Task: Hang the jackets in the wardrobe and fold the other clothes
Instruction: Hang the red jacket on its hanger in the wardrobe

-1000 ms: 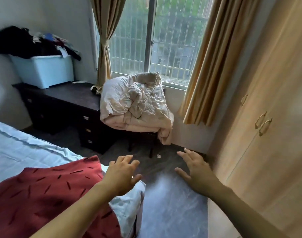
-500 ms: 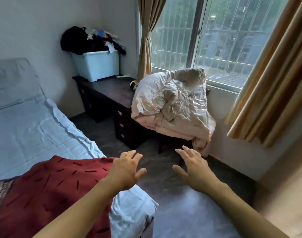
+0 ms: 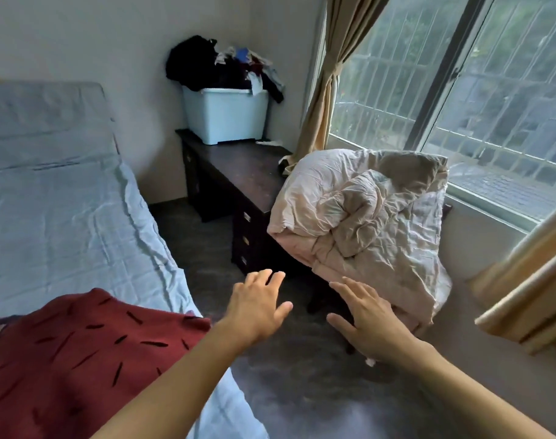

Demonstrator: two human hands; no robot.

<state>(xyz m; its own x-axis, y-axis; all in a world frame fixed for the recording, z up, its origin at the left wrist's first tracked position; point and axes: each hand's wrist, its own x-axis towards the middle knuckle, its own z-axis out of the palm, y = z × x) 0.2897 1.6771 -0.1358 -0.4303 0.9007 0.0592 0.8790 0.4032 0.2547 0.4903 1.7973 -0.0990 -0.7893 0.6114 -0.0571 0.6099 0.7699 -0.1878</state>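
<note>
At the bed's near edge lies a red garment, flat on the pale sheet. Your left hand and right hand hover over the dark floor, fingers spread, holding nothing. You appear to be between garments; next, fetch one from the heap of clothes in the blue bin at the table's far end. Rightmost, a crumpled quilt sits beneath the barred window.
</note>
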